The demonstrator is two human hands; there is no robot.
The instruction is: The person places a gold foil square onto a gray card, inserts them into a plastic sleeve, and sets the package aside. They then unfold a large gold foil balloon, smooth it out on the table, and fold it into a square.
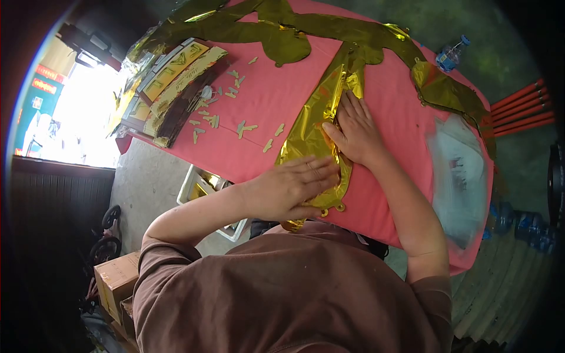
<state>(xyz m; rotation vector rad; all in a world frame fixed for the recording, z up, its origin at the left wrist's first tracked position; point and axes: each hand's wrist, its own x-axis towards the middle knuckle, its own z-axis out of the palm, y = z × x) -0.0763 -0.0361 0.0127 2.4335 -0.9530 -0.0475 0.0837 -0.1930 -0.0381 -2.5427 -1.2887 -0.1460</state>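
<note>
A shiny gold foil balloon (pixel 312 123), flat and creased, lies lengthwise on the pink tablecloth (pixel 388 170) and reaches the table's near edge. My left hand (pixel 288 188) rests across its lower part, fingers stretched out together and pointing right. Higher up, my right hand (pixel 356 130) lies flat along the foil's right side, with its thumb apart from the fingers. Neither hand grips anything. The foil directly beneath both palms is hidden. Small tabs with holes show at the balloon's near end.
More flat gold foil (pixel 285 47) runs along the far edge. Printed card packs (pixel 176 73) and several small pale pieces (pixel 241 128) are at left. Clear plastic bags (pixel 459 176) and a water bottle (pixel 452 54) are at right. A white crate (pixel 187 185) stands below the table.
</note>
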